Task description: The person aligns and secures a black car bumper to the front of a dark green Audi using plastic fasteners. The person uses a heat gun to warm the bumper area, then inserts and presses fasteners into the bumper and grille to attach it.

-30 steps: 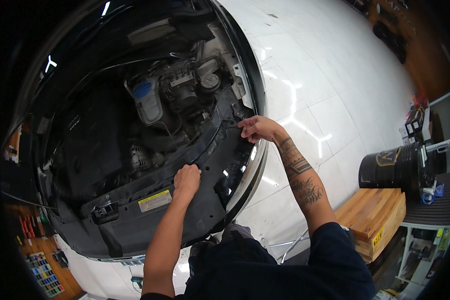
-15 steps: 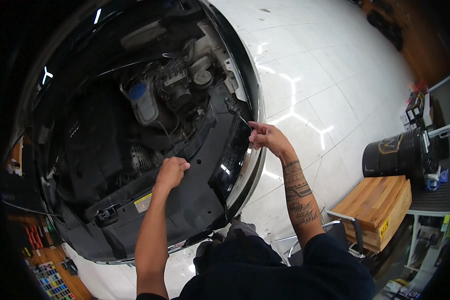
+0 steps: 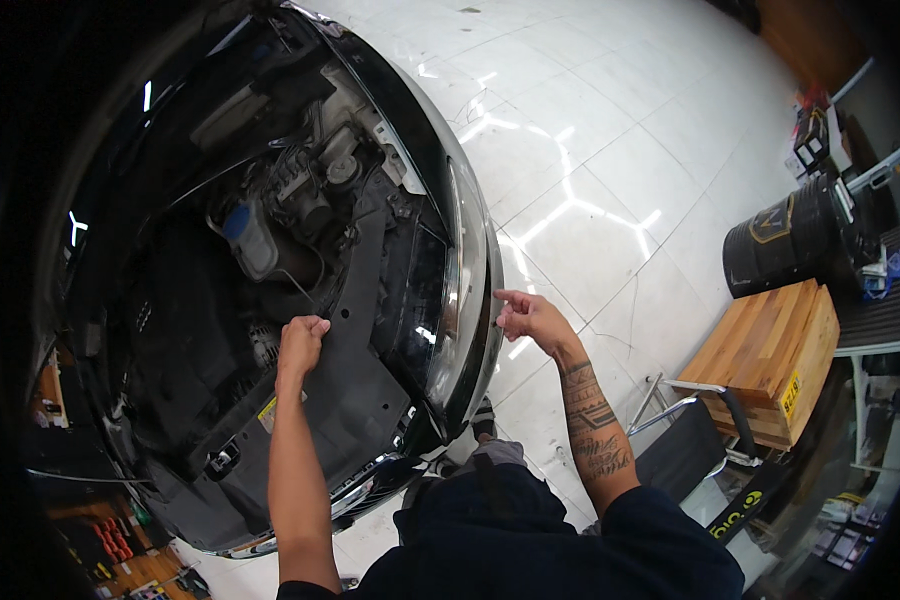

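Note:
My left hand is closed over the black plastic cover at the front of the engine bay; what its fingers hold, if anything, is hidden. My tattooed right arm reaches up to the car's right-hand edge, where my right hand has its index finger stretched out and the others bent, beside the headlight, with nothing visible in it. Behind them lie a reservoir with a blue cap, a dark engine cover and hoses. A yellow label is partly hidden by my left forearm.
A glossy tiled floor lies to the right, with a black drum, a wooden box and a metal-framed seat. Tools on a wooden surface are at the lower left.
The view has swung, so the car sits further left. My right hand has left the cover's corner for the outer edge by the headlight. My left hand stays closed on the cover.

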`<action>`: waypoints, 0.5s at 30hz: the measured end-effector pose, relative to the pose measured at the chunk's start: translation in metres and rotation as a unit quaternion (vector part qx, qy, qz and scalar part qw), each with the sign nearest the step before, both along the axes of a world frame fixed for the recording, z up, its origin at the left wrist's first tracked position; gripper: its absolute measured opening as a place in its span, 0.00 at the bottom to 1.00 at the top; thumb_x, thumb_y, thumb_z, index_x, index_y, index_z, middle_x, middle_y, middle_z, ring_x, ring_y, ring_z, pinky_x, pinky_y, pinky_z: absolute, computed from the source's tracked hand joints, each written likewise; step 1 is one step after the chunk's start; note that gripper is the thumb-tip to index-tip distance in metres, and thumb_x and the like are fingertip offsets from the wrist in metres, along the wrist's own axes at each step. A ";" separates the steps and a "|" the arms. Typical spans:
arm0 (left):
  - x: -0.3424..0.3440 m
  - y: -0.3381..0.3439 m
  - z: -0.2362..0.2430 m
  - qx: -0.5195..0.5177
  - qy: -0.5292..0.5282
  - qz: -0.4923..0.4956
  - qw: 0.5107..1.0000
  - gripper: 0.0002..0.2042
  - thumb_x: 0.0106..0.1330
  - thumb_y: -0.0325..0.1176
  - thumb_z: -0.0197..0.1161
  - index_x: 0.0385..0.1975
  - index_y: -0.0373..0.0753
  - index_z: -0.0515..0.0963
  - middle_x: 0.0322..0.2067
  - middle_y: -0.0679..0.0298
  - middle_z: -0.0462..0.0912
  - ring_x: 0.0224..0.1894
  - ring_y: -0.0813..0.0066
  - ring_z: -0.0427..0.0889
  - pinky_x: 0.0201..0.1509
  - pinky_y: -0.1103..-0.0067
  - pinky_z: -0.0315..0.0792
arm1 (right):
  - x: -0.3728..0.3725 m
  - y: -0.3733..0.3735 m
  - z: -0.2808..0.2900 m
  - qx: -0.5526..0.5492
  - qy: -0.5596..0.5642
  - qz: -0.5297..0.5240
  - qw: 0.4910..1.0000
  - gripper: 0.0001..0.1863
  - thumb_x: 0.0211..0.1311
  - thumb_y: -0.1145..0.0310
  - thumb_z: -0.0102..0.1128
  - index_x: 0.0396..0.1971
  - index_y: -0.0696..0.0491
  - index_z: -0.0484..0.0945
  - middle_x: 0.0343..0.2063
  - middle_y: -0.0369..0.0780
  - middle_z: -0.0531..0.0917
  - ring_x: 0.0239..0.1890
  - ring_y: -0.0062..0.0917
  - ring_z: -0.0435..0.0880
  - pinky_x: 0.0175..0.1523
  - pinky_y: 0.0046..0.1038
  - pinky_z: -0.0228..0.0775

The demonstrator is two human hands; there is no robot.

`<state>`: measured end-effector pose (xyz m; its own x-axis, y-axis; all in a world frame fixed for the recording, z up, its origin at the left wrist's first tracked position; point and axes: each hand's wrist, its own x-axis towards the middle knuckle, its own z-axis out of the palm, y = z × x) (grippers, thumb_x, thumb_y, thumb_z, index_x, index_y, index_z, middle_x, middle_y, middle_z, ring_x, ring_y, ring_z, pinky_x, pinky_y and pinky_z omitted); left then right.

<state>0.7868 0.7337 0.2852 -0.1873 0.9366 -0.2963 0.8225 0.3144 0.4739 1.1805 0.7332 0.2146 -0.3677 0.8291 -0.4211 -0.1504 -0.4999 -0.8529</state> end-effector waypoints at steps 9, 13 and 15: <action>0.020 -0.003 -0.025 -0.007 0.075 0.019 0.997 0.12 0.64 0.36 0.62 0.35 0.31 0.82 0.34 0.42 0.82 0.44 0.44 0.81 0.49 0.63 0.73 | -0.007 -0.046 -0.030 -0.050 0.016 0.031 0.998 0.35 0.55 0.75 0.64 0.63 0.67 0.62 0.26 0.33 0.78 0.25 0.16 0.76 0.33 0.18 0.71; 0.042 -0.006 -0.028 -0.039 0.164 -0.014 0.986 0.13 0.65 0.38 0.62 0.38 0.32 0.82 0.37 0.41 0.82 0.45 0.43 0.81 0.49 0.58 0.75 | -0.016 -0.042 -0.029 -0.015 -0.015 0.043 0.999 0.36 0.55 0.75 0.64 0.63 0.66 0.61 0.25 0.32 0.76 0.25 0.15 0.75 0.32 0.18 0.70; 0.050 -0.011 -0.033 -0.026 0.164 0.008 0.986 0.13 0.65 0.38 0.61 0.37 0.33 0.82 0.38 0.42 0.82 0.44 0.42 0.81 0.48 0.58 0.75 | -0.030 -0.033 -0.029 0.049 -0.048 0.064 0.996 0.35 0.55 0.75 0.64 0.63 0.65 0.62 0.24 0.32 0.75 0.25 0.15 0.74 0.32 0.18 0.69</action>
